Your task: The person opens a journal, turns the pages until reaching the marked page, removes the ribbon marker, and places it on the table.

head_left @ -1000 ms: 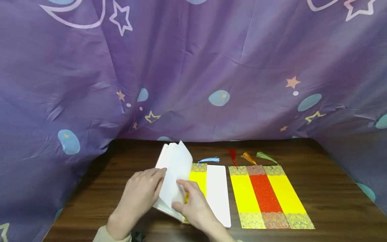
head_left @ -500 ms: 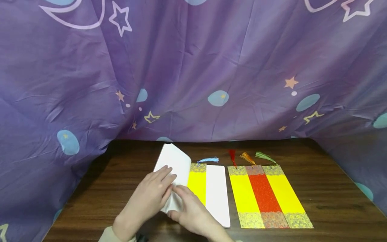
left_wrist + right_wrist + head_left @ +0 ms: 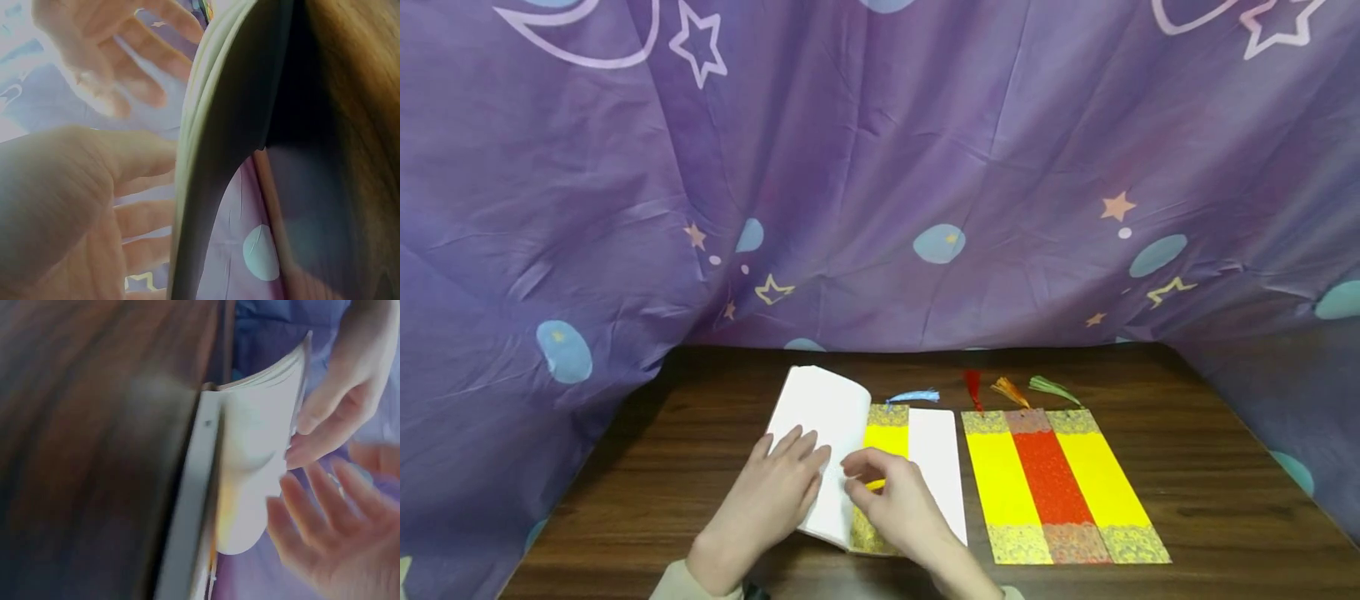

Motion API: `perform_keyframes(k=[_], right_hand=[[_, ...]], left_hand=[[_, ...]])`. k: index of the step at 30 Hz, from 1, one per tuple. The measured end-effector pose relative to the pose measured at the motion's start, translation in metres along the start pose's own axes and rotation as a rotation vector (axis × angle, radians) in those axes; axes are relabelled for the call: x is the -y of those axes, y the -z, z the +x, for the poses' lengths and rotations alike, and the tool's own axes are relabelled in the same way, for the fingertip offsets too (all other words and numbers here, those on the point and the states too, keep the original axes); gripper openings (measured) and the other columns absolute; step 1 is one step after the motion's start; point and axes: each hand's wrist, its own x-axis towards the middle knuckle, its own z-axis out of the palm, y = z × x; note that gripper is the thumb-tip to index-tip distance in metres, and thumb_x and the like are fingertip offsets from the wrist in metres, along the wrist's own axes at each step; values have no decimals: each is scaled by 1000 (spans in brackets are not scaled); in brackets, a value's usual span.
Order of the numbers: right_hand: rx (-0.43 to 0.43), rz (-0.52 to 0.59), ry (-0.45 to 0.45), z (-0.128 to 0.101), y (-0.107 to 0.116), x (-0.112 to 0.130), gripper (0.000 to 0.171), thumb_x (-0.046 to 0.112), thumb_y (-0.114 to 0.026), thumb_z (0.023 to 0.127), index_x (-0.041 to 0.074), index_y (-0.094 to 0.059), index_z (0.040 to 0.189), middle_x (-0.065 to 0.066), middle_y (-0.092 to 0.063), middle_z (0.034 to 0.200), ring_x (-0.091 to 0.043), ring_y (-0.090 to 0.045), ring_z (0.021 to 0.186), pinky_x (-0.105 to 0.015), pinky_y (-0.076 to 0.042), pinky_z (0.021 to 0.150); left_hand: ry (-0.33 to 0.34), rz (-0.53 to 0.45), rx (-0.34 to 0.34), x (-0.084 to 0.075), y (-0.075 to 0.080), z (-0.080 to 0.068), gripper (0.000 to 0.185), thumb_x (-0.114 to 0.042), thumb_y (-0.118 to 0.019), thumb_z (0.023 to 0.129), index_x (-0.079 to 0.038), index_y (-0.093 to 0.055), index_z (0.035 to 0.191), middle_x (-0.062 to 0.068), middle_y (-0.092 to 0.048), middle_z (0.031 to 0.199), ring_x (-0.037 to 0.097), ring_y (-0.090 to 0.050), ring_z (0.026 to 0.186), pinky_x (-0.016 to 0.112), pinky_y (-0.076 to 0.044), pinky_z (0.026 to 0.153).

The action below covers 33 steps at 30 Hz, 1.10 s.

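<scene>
An open notebook (image 3: 822, 417) with blank white pages lies on the table in the head view, its left side raised off the tabletop. My left hand (image 3: 778, 483) rests on the left pages with straight fingers. On the right page is a yellow bookmark (image 3: 887, 437) with patterned ends and a light blue tassel (image 3: 914, 396). Over this bookmark's lower part is my right hand (image 3: 895, 500), thumb and forefinger apart near the notebook's fold. The right wrist view shows the right hand (image 3: 337, 531) with spread fingers and nothing between them, beside the page edges.
Right of the notebook, a yellow bookmark (image 3: 1003, 479), a red bookmark (image 3: 1055, 475) and another yellow bookmark (image 3: 1105, 475) lie side by side, with red, orange and green tassels pointing backward. Behind the brown wooden table (image 3: 700, 392) hangs a purple curtain (image 3: 880, 167).
A stack of pages has been turned and flattened leftward, uncovering more of the blue-tasselled bookmark. My left hand now lies on the pages; the right hand has drawn slightly away to the right.
</scene>
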Motion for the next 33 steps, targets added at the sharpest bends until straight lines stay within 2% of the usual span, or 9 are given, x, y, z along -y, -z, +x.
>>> perform_keyframes(k=[4,8,11,14,19,24,26,30,33], right_hand=[[-191,31,-73,4,6,-7,16,-3,-67,84,4,-69,99,-9,-70,98,-20,-65,85,-28,-54,67],[-263,92,-184,8,10,-10,26,-4,-68,82,2,-65,107,-13,-64,111,-26,-62,93,-35,-53,74],[-280,118,-267,9,11,-12,37,-4,-69,80,1,-61,115,-17,-56,120,-30,-59,98,-38,-51,78],[-290,119,-334,11,11,-14,47,-3,-70,76,2,-57,121,-21,-49,124,-33,-54,100,-37,-50,76],[-307,91,-396,15,8,-17,61,-4,-72,71,1,-51,128,-27,-41,127,-37,-51,103,-36,-49,72],[-301,65,-483,18,9,-18,67,-5,-72,69,-2,-46,131,-32,-40,126,-39,-50,108,-42,-49,81],[-288,103,-547,22,12,-17,71,-4,-72,70,-1,-42,135,-32,-39,130,-39,-51,106,-44,-52,77],[-267,260,-693,31,22,-19,78,0,-71,75,4,-33,143,-29,-36,139,-40,-49,106,-43,-55,60],[-241,350,-769,36,27,-23,78,1,-70,79,5,-29,144,-28,-41,133,-39,-51,102,-38,-54,55]], left_hand=[[20,3,21,0,3,1,26,-16,-68,87,-9,-68,112,13,-64,119,35,-57,117,59,-45,94],[45,-5,59,0,4,1,28,-17,-68,88,-9,-68,115,14,-64,121,35,-56,119,59,-44,95],[55,-3,75,1,5,1,28,-17,-68,88,-9,-68,115,14,-64,122,35,-56,119,59,-44,94],[65,-1,87,1,5,0,28,-18,-67,90,-9,-68,117,14,-63,123,36,-55,120,58,-44,95],[82,-10,107,0,5,1,29,-19,-66,90,-9,-68,118,14,-63,125,35,-55,121,58,-44,96],[74,-18,102,0,5,2,28,-17,-67,90,-9,-68,117,14,-63,124,36,-55,120,59,-44,95],[73,-19,102,-1,5,2,28,-17,-67,90,-9,-68,117,14,-63,124,36,-55,120,59,-45,95],[74,-24,109,0,5,1,29,-17,-66,90,-9,-68,118,14,-63,124,36,-56,119,59,-45,94],[73,-26,112,0,6,2,29,-18,-66,90,-8,-68,118,14,-63,124,36,-56,119,59,-45,94]])
